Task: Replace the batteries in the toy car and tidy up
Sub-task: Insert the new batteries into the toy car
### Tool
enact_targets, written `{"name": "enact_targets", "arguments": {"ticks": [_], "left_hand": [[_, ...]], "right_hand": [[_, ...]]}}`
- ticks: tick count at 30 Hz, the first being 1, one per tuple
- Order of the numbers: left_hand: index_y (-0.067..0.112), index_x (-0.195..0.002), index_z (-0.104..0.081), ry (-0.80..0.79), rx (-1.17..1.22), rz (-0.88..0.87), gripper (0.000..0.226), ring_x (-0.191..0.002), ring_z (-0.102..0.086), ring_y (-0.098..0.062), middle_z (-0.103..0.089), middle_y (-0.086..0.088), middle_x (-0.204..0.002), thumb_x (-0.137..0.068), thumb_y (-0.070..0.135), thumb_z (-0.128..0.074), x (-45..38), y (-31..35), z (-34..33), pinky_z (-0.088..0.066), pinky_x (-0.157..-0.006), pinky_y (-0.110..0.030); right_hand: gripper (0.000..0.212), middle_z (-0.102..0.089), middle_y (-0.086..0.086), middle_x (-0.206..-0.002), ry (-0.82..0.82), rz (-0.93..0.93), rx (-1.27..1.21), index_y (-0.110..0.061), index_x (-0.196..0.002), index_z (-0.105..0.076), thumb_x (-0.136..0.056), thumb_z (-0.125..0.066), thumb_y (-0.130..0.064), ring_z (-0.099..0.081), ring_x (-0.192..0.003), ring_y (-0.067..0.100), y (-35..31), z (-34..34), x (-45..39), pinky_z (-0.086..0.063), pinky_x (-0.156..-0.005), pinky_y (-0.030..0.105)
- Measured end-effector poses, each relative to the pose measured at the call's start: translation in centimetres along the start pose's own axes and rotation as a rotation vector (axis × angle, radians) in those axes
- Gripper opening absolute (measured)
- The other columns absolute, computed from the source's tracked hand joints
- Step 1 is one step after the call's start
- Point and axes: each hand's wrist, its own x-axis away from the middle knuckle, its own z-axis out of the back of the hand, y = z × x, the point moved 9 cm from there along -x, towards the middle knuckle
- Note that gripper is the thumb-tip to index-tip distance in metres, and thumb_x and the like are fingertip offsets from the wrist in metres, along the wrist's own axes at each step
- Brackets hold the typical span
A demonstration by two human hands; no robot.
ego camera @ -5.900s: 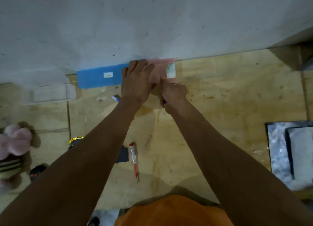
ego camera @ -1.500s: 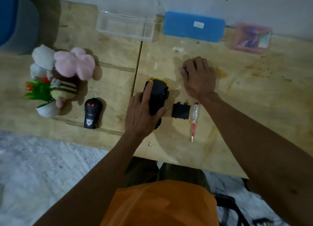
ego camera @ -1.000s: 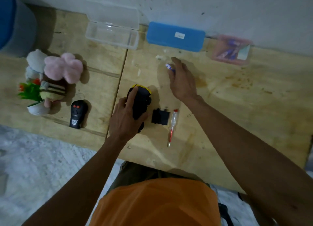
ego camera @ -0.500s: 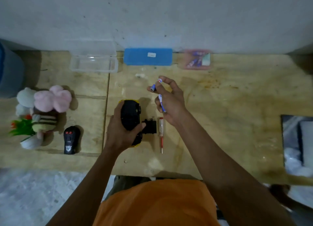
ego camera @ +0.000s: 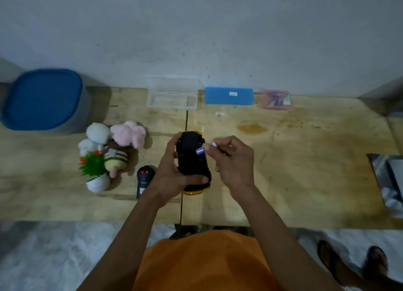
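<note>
The toy car [ego camera: 192, 160], yellow body with its black underside turned up, is held above the table's front edge by my left hand [ego camera: 172, 177], which wraps it from the left. My right hand [ego camera: 233, 162] pinches a small blue-and-white battery [ego camera: 201, 150] at its fingertips, its end touching the car's underside near the right edge. A second battery tip [ego camera: 214, 144] shows between the same fingers. The black battery cover and the red screwdriver are hidden behind my hands. A pink box [ego camera: 275, 99] with more batteries stands at the wall.
A black remote [ego camera: 144, 180] lies left of the car. Plush toys [ego camera: 118, 142] and a small potted plant [ego camera: 96, 173] sit further left, a blue-lidded bin [ego camera: 43, 99] behind them. A clear open case [ego camera: 172, 95] and a blue case [ego camera: 229, 95] line the wall. A silver bag [ego camera: 388, 179] lies at right.
My right hand left the pink box, picked batteries off the table and brought them down and left onto the car. My left hand took the car and lifted it, underside up.
</note>
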Motion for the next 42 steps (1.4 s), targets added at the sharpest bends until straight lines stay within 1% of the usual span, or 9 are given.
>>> {"name": "enact_targets", "arguments": {"ticks": [4, 9, 14, 21, 28, 32, 35, 38, 42], "left_hand": [[0.035, -0.150, -0.032, -0.057, 0.019, -0.056, 0.118, -0.108, -0.064, 0.006, -0.046, 0.019, -0.137, -0.060, -0.017, -0.087, 2.1, 1.1, 2.0, -0.059, -0.076, -0.024], [0.036, -0.150, -0.034, -0.083, 0.079, -0.109, 0.119, -0.106, -0.069, -0.005, -0.055, 0.019, -0.128, -0.060, -0.024, -0.082, 3.3, 2.6, 2.3, -0.060, -0.075, -0.027], [0.040, -0.150, -0.035, -0.125, 0.107, -0.118, 0.121, -0.112, -0.068, -0.019, -0.056, 0.019, -0.132, -0.059, -0.022, -0.084, 3.7, 3.9, 1.6, -0.062, -0.078, -0.036], [0.040, -0.150, -0.037, -0.147, 0.117, -0.061, 0.124, -0.109, -0.070, -0.020, -0.051, 0.008, -0.140, -0.056, -0.025, -0.083, 5.1, 2.2, 2.2, -0.062, -0.080, -0.041], [0.032, -0.151, -0.036, -0.155, 0.112, -0.040, 0.120, -0.097, -0.073, -0.009, -0.056, 0.004, -0.132, -0.058, -0.029, -0.079, 6.0, 1.6, 3.3, -0.060, -0.069, -0.026], [0.036, -0.149, -0.038, -0.111, 0.119, 0.001, 0.121, -0.102, -0.072, -0.017, -0.056, -0.007, -0.137, -0.056, -0.027, -0.082, 6.6, -0.1, 4.6, -0.061, -0.072, -0.030], [0.037, -0.149, -0.037, -0.062, 0.144, 0.014, 0.122, -0.103, -0.071, -0.023, -0.057, -0.009, -0.138, -0.056, -0.028, -0.081, 6.7, -1.0, 5.8, -0.060, -0.072, -0.033], [0.037, -0.149, -0.036, -0.046, 0.140, 0.000, 0.123, -0.106, -0.070, -0.026, -0.057, -0.009, -0.139, -0.055, -0.028, -0.082, 6.4, -0.9, 5.9, -0.060, -0.073, -0.036], [0.041, -0.146, -0.038, -0.009, 0.137, 0.020, 0.122, -0.106, -0.069, -0.025, -0.056, -0.008, -0.138, -0.055, -0.025, -0.084, 6.5, -0.9, 6.0, -0.060, -0.071, -0.030]], "right_hand": [[0.018, -0.072, -0.007, -0.079, 0.043, 0.188, 0.195, -0.020, -0.075, -0.067, -0.079, -0.084, -0.017, -0.070, -0.078, 0.006, -0.7, -2.8, 2.3, -0.052, -0.069, 0.020], [0.014, -0.069, -0.006, -0.080, 0.201, 0.347, 0.393, -0.016, -0.077, -0.075, -0.077, -0.085, -0.024, -0.062, -0.077, 0.003, -2.6, -2.7, 4.5, -0.040, -0.067, 0.006], [0.014, -0.063, -0.015, -0.077, 0.176, 0.408, 0.480, -0.015, -0.086, -0.080, -0.081, -0.082, -0.028, -0.061, -0.073, -0.005, -3.9, -2.7, 5.3, -0.041, -0.069, 0.001], [0.018, -0.073, -0.001, -0.069, 0.139, 0.170, 0.277, -0.008, -0.072, -0.076, -0.072, -0.089, -0.019, -0.067, -0.064, 0.005, -1.1, -2.9, 5.8, -0.048, -0.061, 0.010], [0.036, -0.065, -0.003, -0.063, 0.140, 0.066, 0.367, -0.010, -0.066, -0.067, -0.067, -0.091, -0.035, -0.055, -0.056, 0.000, 0.4, -3.7, 6.6, -0.048, -0.057, 0.015], [0.050, -0.057, -0.001, -0.058, 0.156, -0.367, 0.083, -0.003, -0.076, -0.067, -0.083, -0.075, -0.052, -0.047, -0.048, 0.011, 4.8, -2.8, 8.3, -0.038, -0.044, 0.025], [0.041, -0.051, 0.002, -0.059, 0.117, -0.676, -0.285, -0.004, -0.082, -0.064, -0.099, -0.058, -0.041, -0.043, -0.046, 0.010, 7.1, -3.6, 9.5, -0.031, -0.035, 0.019], [0.034, -0.051, 0.007, -0.068, 0.114, -0.773, -0.488, -0.001, -0.089, -0.062, -0.105, -0.048, -0.027, -0.045, -0.054, 0.015, 7.5, -4.1, 9.5, -0.040, -0.038, 0.019], [0.021, -0.055, 0.017, -0.101, 0.100, -0.751, -0.688, 0.009, -0.110, -0.063, -0.099, -0.047, 0.001, -0.056, -0.080, 0.021, 6.3, -4.9, 9.5, -0.054, -0.067, 0.024]]}}
